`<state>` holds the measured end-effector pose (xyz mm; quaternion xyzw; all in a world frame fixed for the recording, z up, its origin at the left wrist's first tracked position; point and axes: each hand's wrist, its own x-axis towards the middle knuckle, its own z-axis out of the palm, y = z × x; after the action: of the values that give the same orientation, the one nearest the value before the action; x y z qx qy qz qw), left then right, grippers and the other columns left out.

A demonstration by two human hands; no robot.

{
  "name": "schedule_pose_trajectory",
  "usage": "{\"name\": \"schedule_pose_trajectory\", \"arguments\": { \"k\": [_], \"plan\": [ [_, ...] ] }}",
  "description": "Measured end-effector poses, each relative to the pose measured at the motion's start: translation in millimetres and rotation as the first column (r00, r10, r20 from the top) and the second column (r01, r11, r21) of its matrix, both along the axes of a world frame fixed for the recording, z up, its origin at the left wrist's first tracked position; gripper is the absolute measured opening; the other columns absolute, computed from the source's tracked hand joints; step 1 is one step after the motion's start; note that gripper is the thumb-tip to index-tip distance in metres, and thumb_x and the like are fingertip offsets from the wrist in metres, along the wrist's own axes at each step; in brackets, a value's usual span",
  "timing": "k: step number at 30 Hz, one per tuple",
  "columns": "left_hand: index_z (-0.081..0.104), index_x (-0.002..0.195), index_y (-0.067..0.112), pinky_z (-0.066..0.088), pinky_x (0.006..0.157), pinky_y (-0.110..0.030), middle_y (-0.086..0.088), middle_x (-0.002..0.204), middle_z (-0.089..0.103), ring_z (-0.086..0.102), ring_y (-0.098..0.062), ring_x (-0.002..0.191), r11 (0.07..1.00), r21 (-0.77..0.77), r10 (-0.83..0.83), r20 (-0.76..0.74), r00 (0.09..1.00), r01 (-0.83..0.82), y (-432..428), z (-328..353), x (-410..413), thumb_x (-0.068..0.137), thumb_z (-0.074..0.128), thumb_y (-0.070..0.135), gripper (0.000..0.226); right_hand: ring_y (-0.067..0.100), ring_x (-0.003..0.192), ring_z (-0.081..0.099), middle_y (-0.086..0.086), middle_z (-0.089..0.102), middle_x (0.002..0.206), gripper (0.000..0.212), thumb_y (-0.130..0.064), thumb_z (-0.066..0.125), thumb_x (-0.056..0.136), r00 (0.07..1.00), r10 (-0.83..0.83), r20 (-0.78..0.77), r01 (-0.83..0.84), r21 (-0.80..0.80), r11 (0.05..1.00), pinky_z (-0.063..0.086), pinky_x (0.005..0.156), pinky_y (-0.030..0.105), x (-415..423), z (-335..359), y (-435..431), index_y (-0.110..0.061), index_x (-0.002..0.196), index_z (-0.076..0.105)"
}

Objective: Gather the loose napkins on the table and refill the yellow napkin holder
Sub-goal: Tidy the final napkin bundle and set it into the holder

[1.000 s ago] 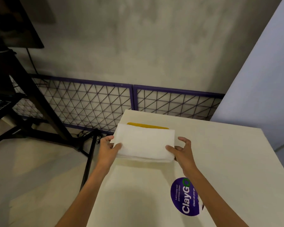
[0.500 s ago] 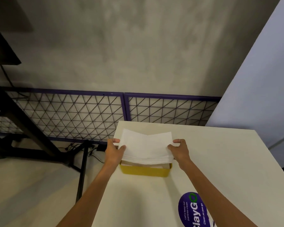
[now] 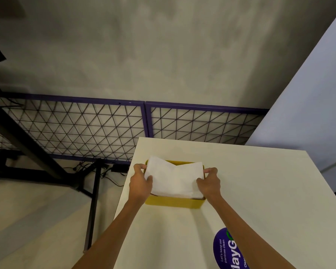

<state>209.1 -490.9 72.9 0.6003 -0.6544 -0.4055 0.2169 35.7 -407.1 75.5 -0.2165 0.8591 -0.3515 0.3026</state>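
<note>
A stack of white napkins (image 3: 175, 179) sags in the middle, its lower part inside the yellow napkin holder (image 3: 173, 203) near the table's left edge. My left hand (image 3: 141, 182) grips the stack's left side, thumb on top. My right hand (image 3: 209, 182) pinches its right side. The holder's front wall and a strip of its back rim show; its inside is hidden by the napkins.
The cream table (image 3: 250, 191) carries a round purple sticker (image 3: 226, 249) at the near right. Its left edge drops to the floor beside a dark table leg (image 3: 92, 206). A purple wire-mesh fence (image 3: 105, 129) runs behind, and a pale partition (image 3: 308, 103) stands at right.
The napkin stack, first held flat in front of the holder, has been brought over it and lowered into it, bending in the middle. Both hands kept their grip.
</note>
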Motion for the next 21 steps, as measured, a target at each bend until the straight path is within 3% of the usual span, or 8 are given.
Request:
{"name": "schedule_pose_trajectory", "arguments": {
  "k": [2, 6, 9, 13, 16, 18, 21],
  "plan": [
    [0.037, 0.119, 0.011, 0.056, 0.072, -0.047, -0.010, 0.092, 0.054, 0.058, -0.029, 0.082, 1.000, 0.002, 0.000, 0.024, 1.000, 0.000, 0, 0, -2, 0.090, 0.051, 0.006, 0.033, 0.022, 0.084, 0.048, -0.001, 0.044, 0.076, 0.036, 0.000, 0.048, 0.087, 1.000, 0.002, -0.013, -0.002, 0.003, 1.000, 0.041, 0.075, 0.031, 0, -1, 0, -0.003, 0.121, 0.036],
    [0.036, 0.123, 0.010, 0.052, 0.075, -0.042, -0.020, 0.104, 0.060, 0.060, -0.032, 0.091, 1.000, -0.024, -0.012, 0.082, 0.997, 0.014, 3, -3, -6, 0.090, 0.051, 0.005, 0.037, 0.021, 0.084, 0.049, 0.003, 0.047, 0.084, 0.037, 0.000, 0.048, 0.087, 0.998, 0.040, -0.042, -0.039, 0.022, 0.999, 0.041, 0.073, 0.030, 0, -3, 0, -0.004, 0.121, 0.035],
    [0.035, 0.124, 0.009, 0.052, 0.079, -0.042, -0.018, 0.113, 0.059, 0.059, -0.033, 0.099, 0.998, -0.026, -0.049, 0.106, 0.993, 0.052, 4, -5, -7, 0.090, 0.051, 0.004, 0.038, 0.023, 0.085, 0.051, 0.007, 0.049, 0.091, 0.038, 0.002, 0.048, 0.087, 0.998, 0.045, -0.051, -0.044, 0.025, 0.999, 0.042, 0.075, 0.031, 2, -4, 0, -0.004, 0.122, 0.035],
    [0.034, 0.127, 0.010, 0.051, 0.083, -0.042, -0.018, 0.117, 0.058, 0.058, -0.033, 0.103, 0.998, -0.013, -0.063, 0.130, 0.989, 0.065, 4, -7, -8, 0.091, 0.049, 0.003, 0.039, 0.032, 0.102, 0.058, 0.016, 0.057, 0.108, 0.037, 0.002, 0.047, 0.088, 0.997, 0.049, -0.060, -0.048, 0.030, 0.998, 0.045, 0.081, 0.033, 5, -3, 0, -0.006, 0.123, 0.035],
    [0.033, 0.131, 0.009, 0.050, 0.086, -0.040, -0.016, 0.119, 0.059, 0.058, -0.031, 0.106, 0.994, -0.044, -0.090, 0.198, 0.976, 0.101, 7, -7, -9, 0.091, 0.051, 0.006, 0.043, 0.031, 0.100, 0.058, 0.018, 0.059, 0.110, 0.038, -0.001, 0.047, 0.090, 0.993, 0.075, -0.089, -0.073, 0.017, 0.997, 0.048, 0.084, 0.036, 7, -2, 4, -0.007, 0.125, 0.035],
    [0.032, 0.133, 0.010, 0.049, 0.087, -0.037, -0.013, 0.125, 0.055, 0.056, -0.028, 0.111, 0.986, -0.093, -0.106, 0.277, 0.955, 0.137, 9, -8, -9, 0.091, 0.051, 0.010, 0.046, 0.028, 0.094, 0.058, 0.016, 0.059, 0.105, 0.040, -0.003, 0.049, 0.090, 0.978, 0.125, -0.166, -0.126, 0.004, 0.992, 0.048, 0.081, 0.034, 10, 0, 9, -0.008, 0.127, 0.035],
    [0.032, 0.137, 0.010, 0.047, 0.091, -0.035, -0.010, 0.132, 0.047, 0.048, -0.025, 0.118, 0.966, -0.209, -0.066, 0.373, 0.926, 0.153, 9, -8, -6, 0.091, 0.051, 0.012, 0.050, 0.025, 0.104, 0.057, 0.010, 0.053, 0.122, 0.041, -0.011, 0.052, 0.091, 0.909, 0.191, -0.371, -0.213, -0.019, 0.977, 0.049, 0.081, 0.031, 9, 4, 17, -0.012, 0.130, 0.038]
  ]
}}
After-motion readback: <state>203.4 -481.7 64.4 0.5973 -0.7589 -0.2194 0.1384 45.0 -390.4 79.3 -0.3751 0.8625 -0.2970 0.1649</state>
